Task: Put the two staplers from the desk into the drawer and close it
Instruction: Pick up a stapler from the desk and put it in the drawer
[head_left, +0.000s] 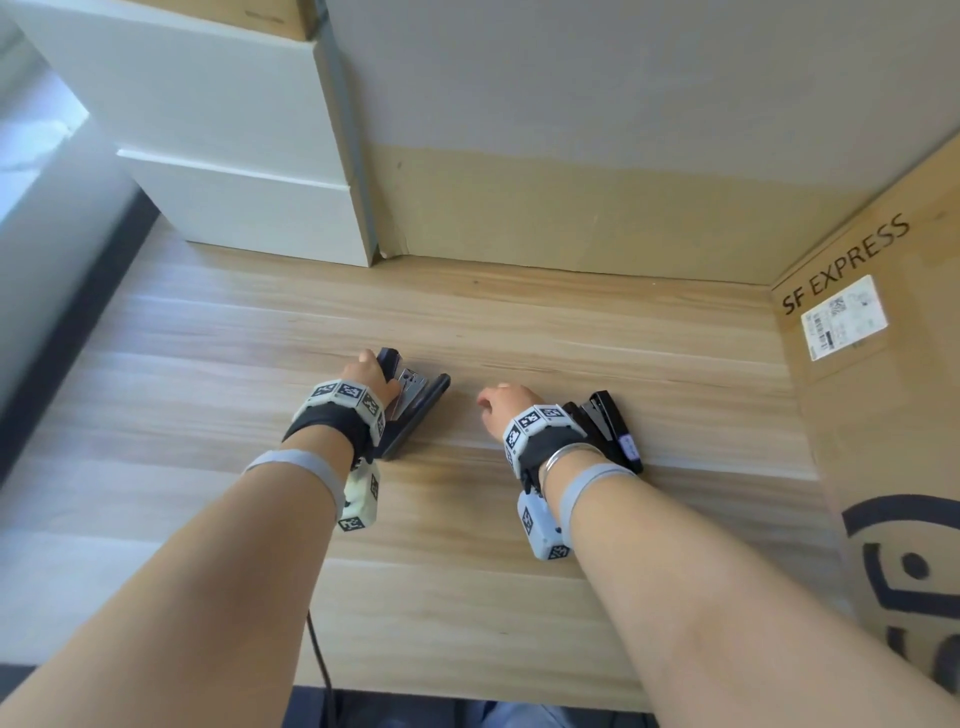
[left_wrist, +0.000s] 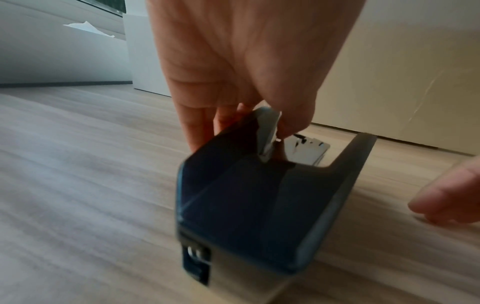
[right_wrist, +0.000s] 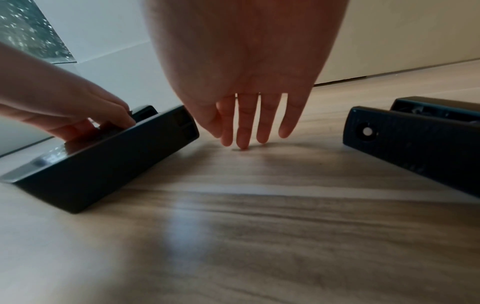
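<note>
While the dark blue stapler (head_left: 413, 410) is being pinched by the left hand (head_left: 366, 376) on the wooden desk (head_left: 519, 322), the right hand (right_wrist: 246, 98) is being held flat, empty, beside the black stapler (head_left: 610, 426). If lifted by its sprung-open top, it could be dropped.

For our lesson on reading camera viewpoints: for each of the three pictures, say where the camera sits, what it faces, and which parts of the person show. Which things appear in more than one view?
Head: worn on the head, looking down at the desk; both forearms, left hand, right hand, both staplers.
Left wrist: low, looking along the left hand gripping the left stapler; the right hand's fingertips at the right edge.
Right wrist: low, looking along the right hand's straight fingers touching the desk; right stapler untouched.
Shared: all three show the left stapler and both hands.
</note>
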